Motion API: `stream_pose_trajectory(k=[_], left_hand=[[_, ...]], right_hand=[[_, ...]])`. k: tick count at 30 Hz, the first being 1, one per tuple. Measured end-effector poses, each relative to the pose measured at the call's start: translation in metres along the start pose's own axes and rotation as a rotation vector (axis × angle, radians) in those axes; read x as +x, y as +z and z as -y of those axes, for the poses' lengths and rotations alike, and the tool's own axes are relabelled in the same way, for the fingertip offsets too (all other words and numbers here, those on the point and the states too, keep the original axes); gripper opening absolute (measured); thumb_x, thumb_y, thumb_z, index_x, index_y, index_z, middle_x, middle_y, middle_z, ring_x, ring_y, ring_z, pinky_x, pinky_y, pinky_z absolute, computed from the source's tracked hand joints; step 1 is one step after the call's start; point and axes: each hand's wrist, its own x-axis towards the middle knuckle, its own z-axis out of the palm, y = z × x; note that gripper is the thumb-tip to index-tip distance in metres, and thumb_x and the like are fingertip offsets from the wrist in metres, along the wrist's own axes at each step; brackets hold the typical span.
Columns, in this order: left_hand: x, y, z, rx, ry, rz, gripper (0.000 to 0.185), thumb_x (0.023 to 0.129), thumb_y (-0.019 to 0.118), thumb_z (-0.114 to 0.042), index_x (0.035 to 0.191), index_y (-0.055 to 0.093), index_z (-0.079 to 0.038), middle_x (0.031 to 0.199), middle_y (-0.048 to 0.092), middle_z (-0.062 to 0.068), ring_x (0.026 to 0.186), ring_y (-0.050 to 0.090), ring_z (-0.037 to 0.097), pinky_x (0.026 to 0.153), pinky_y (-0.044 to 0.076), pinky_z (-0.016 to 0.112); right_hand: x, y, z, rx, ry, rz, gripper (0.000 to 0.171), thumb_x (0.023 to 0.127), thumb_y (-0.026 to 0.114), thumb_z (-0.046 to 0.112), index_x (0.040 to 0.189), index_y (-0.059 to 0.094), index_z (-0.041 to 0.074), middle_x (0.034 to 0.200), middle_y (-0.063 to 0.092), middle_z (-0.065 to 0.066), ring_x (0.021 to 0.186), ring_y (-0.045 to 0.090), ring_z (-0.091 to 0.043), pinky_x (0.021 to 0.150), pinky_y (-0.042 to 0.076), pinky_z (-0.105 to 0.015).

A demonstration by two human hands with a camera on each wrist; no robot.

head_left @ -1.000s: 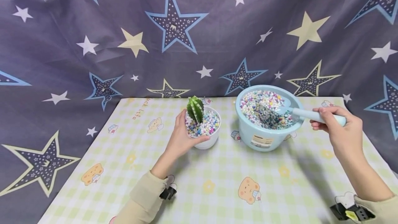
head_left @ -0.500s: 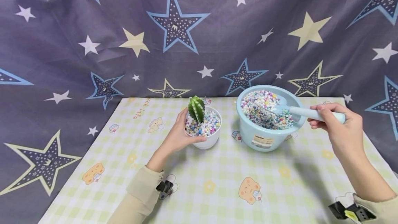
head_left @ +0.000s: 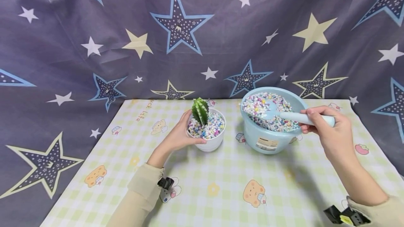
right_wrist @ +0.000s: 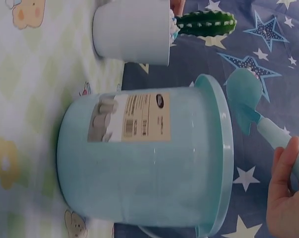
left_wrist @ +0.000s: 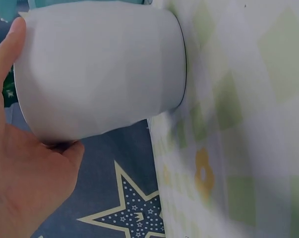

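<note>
My left hand (head_left: 176, 136) grips a white pot (head_left: 210, 145) at its rim, thumb in front and fingers round the far left side. A green cactus (head_left: 200, 110) stands in the pot, leaning slightly left, amid multicoloured pebbles (head_left: 214, 126). In the left wrist view the pot (left_wrist: 99, 69) rests on its base. My right hand (head_left: 336, 132) holds a light blue scoop (head_left: 293, 116) by its handle. The scoop's head, heaped with pebbles (head_left: 257, 107), is over the left part of a light blue bucket (head_left: 250, 137). In the right wrist view the scoop (right_wrist: 244, 89) is above the bucket's rim.
The bucket holds many more small coloured pebbles (head_left: 279, 125) and carries a paper label (head_left: 266, 143). A green-and-white checked cloth (head_left: 227, 185) covers the table. Behind it hangs a dark curtain (head_left: 221, 45) printed with stars.
The scoop has come up out of the pebbles with a load and moved left over the bucket, along with my right hand. My left hand keeps its grip on the pot.
</note>
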Motion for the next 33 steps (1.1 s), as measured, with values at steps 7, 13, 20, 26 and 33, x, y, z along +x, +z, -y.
stream_pose_trajectory(k=[7,13,20,26,33], left_hand=[[0.000,-0.001,0.000,0.002,-0.004,0.005,0.129,0.064,0.093,-0.040,0.160,0.012,-0.007,0.166,0.018,0.014,0.151,0.024,0.038,0.123,0.021,0.059],[-0.002,0.001,-0.001,-0.006,0.018,-0.018,0.125,0.066,0.092,-0.038,0.160,0.015,-0.007,0.165,0.022,0.013,0.150,0.028,0.038,0.123,0.023,0.059],[-0.007,0.005,-0.004,0.018,-0.008,-0.060,0.127,0.066,0.091,-0.042,0.160,0.014,-0.007,0.166,0.019,0.013,0.150,0.027,0.038,0.123,0.023,0.059],[-0.011,0.012,-0.010,0.047,-0.047,-0.117,0.127,0.068,0.090,-0.045,0.160,0.012,-0.007,0.166,0.017,0.016,0.151,0.026,0.039,0.123,0.025,0.056],[-0.017,0.022,-0.021,0.070,-0.104,-0.205,0.128,0.067,0.089,-0.051,0.160,0.012,-0.009,0.165,0.019,0.015,0.149,0.030,0.037,0.123,0.029,0.053]], right_hand=[[-0.004,0.014,-0.001,-0.030,0.002,0.028,0.020,0.097,0.056,-0.005,0.085,0.071,0.001,0.086,0.077,-0.004,0.056,0.068,-0.010,0.054,0.059,-0.019],[-0.008,0.025,-0.005,-0.060,0.024,0.060,0.021,0.097,0.056,-0.004,0.085,0.071,0.004,0.087,0.077,-0.001,0.058,0.069,-0.008,0.055,0.059,-0.020],[-0.011,0.037,-0.011,-0.083,0.050,0.098,0.022,0.097,0.057,-0.004,0.086,0.073,0.006,0.086,0.077,0.000,0.058,0.070,-0.009,0.055,0.060,-0.021],[-0.012,0.046,-0.014,-0.207,0.067,0.118,0.020,0.098,0.058,0.001,0.086,0.072,0.009,0.084,0.076,0.005,0.059,0.069,-0.005,0.056,0.060,-0.020],[-0.012,0.054,-0.019,-0.319,0.084,0.157,0.015,0.098,0.060,0.006,0.089,0.070,-0.002,0.085,0.074,0.008,0.060,0.068,-0.005,0.057,0.061,-0.023]])
